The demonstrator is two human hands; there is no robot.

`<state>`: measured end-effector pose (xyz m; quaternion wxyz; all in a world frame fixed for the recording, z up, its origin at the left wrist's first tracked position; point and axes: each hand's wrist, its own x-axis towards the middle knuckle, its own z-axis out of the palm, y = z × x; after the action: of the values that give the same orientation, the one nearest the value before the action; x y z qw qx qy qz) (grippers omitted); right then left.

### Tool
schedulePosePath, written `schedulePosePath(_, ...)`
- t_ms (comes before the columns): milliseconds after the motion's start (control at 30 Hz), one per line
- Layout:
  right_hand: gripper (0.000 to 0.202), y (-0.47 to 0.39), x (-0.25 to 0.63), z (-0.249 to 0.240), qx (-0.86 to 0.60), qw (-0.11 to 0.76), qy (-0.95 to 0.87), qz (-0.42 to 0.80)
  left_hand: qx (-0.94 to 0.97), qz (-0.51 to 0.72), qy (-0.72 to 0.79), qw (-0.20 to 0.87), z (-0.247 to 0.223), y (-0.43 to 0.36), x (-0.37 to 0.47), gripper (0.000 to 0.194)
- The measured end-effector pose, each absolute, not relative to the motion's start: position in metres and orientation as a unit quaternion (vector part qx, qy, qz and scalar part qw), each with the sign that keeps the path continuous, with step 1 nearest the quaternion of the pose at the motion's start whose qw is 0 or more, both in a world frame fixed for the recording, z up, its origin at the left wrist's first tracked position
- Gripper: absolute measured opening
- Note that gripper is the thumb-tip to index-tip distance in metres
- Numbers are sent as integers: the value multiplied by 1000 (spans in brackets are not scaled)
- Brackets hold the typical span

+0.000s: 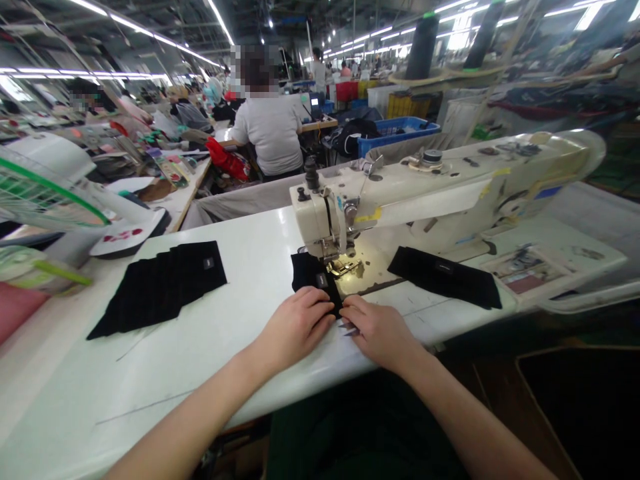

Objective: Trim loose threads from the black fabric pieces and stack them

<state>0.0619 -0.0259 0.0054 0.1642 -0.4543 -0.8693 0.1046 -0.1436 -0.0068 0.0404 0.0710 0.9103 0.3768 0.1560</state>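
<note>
A black fabric piece (307, 272) with a small label lies beside the needle area of the white sewing machine (435, 187). My left hand (300, 323) is closed on the near part of this piece, fingertips pressed on it. Close to its right, my right hand (377, 327) pinches the same fabric's near right edge, and small metal blades, perhaps thread snips, show under its fingers. Fanned black pieces (165, 287) lie on the table at the left. Another black stack (445, 277) with a label rests right of the needle area.
A white fan (50, 183) with a green rim stands at the left. Behind the machine are a blue basket (400, 127) and a person in a light grey shirt (274, 130), seen from behind. Thread cones (424, 47) stand at the upper right. The white table (240, 360) has its edge near my forearms.
</note>
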Motion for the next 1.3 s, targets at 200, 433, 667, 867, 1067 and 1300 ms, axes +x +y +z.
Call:
schedulePosePath(200, 24, -19, 60, 9, -463, 151, -867, 104, 924, 128, 356, 58, 34, -23, -145, 29)
schedulePosePath(433, 28, -12, 57, 15, -479, 127, -861, 115, 923, 131, 357, 53, 33, -11, -148, 27)
schedulePosePath(667, 29, -6, 54, 18, -487, 126, -858, 107, 922, 127, 362, 50, 29, -1, -152, 31)
schedulePosePath(867, 32, -7, 54, 17, -492, 123, -856, 105, 920, 129, 367, 43, 30, 6, -153, 31)
schedulePosePath(1067, 34, -18, 59, 12, -494, 132, -853, 106, 918, 133, 372, 39, 28, 15, -155, 31)
schedulePosePath(1300, 28, -33, 64, 6, -503, 157, -844, 102, 918, 149, 367, 31, 28, 25, -156, 30)
